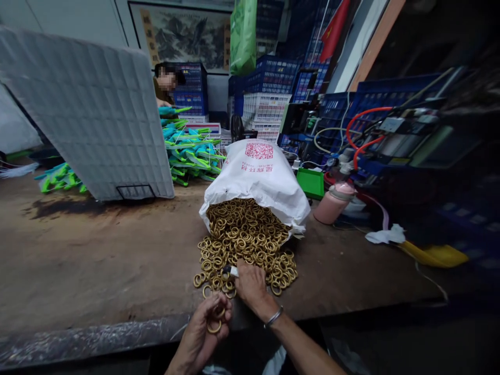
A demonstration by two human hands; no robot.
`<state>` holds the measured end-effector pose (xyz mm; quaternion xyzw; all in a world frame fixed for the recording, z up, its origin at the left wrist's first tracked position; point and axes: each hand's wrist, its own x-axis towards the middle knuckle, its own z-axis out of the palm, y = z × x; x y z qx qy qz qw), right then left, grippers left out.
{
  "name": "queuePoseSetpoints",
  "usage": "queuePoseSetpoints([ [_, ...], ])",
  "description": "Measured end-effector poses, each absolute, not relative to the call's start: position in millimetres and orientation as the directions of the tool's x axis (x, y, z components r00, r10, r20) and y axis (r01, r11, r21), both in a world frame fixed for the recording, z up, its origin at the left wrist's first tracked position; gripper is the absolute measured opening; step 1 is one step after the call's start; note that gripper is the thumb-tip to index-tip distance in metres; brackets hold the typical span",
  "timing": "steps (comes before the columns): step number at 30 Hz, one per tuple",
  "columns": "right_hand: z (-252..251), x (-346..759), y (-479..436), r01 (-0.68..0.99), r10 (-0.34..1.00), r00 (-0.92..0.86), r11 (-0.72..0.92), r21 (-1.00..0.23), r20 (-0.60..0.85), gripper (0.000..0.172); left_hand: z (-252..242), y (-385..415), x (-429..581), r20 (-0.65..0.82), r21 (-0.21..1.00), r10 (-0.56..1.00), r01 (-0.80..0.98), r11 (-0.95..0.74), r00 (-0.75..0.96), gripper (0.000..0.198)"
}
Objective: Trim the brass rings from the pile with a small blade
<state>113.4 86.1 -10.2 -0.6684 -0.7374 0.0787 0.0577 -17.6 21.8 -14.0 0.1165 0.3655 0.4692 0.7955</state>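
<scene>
A heap of gold-coloured rings (250,245) spills from the mouth of a white woven sack (258,174) onto the table. Held low at the table's front edge, my left hand (201,330) is curled around a few of these rings, and one hangs at its fingers. My right hand (252,284), knuckles up, lies against the front of the heap with its fingers bent. From its thumb side sticks out a short white object with a dark tip (232,271), whose kind I cannot make out. A metal bracelet is on the right wrist. The right fingertips are hidden.
A pale ribbed panel (97,114) stands at the left of the wooden table (97,260). Green-and-blue plastic pieces (191,151) are piled behind it, near another person. On the right are a pink bottle (335,203), a green tray (310,182) and a machine with red hoses (402,130).
</scene>
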Motion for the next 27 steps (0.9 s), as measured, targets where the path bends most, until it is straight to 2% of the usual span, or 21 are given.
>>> queuePoseSetpoints([
  [2,-6,117,88,0.972,0.997,-0.075,0.074,-0.222,0.000,0.014,-14,25,-17,-0.474,0.553,0.838,-0.650,0.521,0.269,0.022],
  [4,-3,121,90,0.955,0.999,-0.048,0.051,-0.293,0.018,0.011,-13,29,-14,-0.449,0.630,0.863,-0.603,0.490,0.233,0.024],
  [7,-1,128,91,0.858,0.999,-0.032,0.016,-0.513,-0.023,0.014,-12,35,-9,-0.337,0.824,0.933,-0.441,0.356,0.123,0.025],
  [10,-4,134,89,0.634,0.987,-0.065,-0.071,-0.770,-0.144,0.019,-15,40,-5,-0.124,0.981,0.992,-0.151,0.121,-0.008,0.021],
  [13,-3,137,81,0.374,0.956,-0.148,-0.183,-0.909,-0.253,0.019,-18,43,-5,0.163,0.981,0.986,0.105,-0.164,0.017,0.020],
  [15,1,138,75,0.252,0.919,-0.188,-0.295,-0.922,-0.346,0.020,-18,44,-6,0.291,0.933,0.952,0.191,-0.304,0.091,0.021],
  [17,8,137,70,0.153,0.865,-0.232,-0.419,-0.895,-0.445,0.019,-17,44,-6,0.358,0.894,0.921,0.228,-0.385,0.150,0.022],
  [19,12,137,66,0.076,0.821,-0.271,-0.502,-0.862,-0.502,0.019,-16,44,-7,0.380,0.873,0.907,0.253,-0.417,0.182,0.020],
  [22,14,136,63,0.038,0.821,-0.279,-0.509,-0.860,-0.498,0.019,-13,41,-6,0.338,0.890,0.924,0.259,-0.376,0.180,0.014],
  [24,12,134,61,0.053,0.851,-0.250,-0.464,-0.884,-0.462,0.021,-12,38,-4,0.263,0.934,0.954,0.211,-0.290,0.147,0.012],
  [27,8,130,59,0.077,0.890,-0.203,-0.401,-0.913,-0.409,0.022,-13,35,-1,0.058,0.998,0.994,0.008,-0.059,0.094,0.013],
])
